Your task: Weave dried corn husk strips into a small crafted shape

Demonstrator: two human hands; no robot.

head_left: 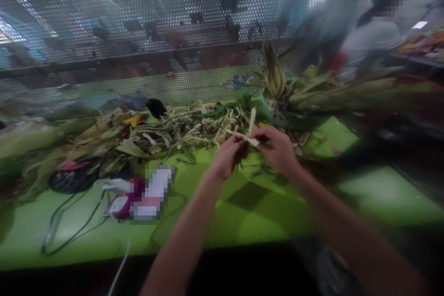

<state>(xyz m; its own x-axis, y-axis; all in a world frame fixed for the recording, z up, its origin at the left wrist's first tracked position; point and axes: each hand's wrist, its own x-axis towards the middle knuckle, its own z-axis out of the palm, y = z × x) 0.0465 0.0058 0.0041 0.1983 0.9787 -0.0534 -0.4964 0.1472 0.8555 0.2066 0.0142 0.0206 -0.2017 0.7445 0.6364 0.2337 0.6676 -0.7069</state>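
Over the green table, my left hand (231, 155) is closed, its fingertips pinching pale, flat leaf strips (253, 122). One strip stands up and others cross it at the fingertips. From the right, my right hand (276, 147) grips the same strips with thumb and fingers. Some dark green bits hang below my left hand. Just behind both hands lies a heap of cut pale and green plant scraps (180, 129). Blur hides how the strips are joined.
A green basin (294, 120) with long dried leaves (275, 71) stands at the back right. On the left lie a phone (154, 194), a purple item (128, 201), a dark basket (73, 178) and cords. A perforated screen (138, 55) rises behind. At far right is another person (373, 32).
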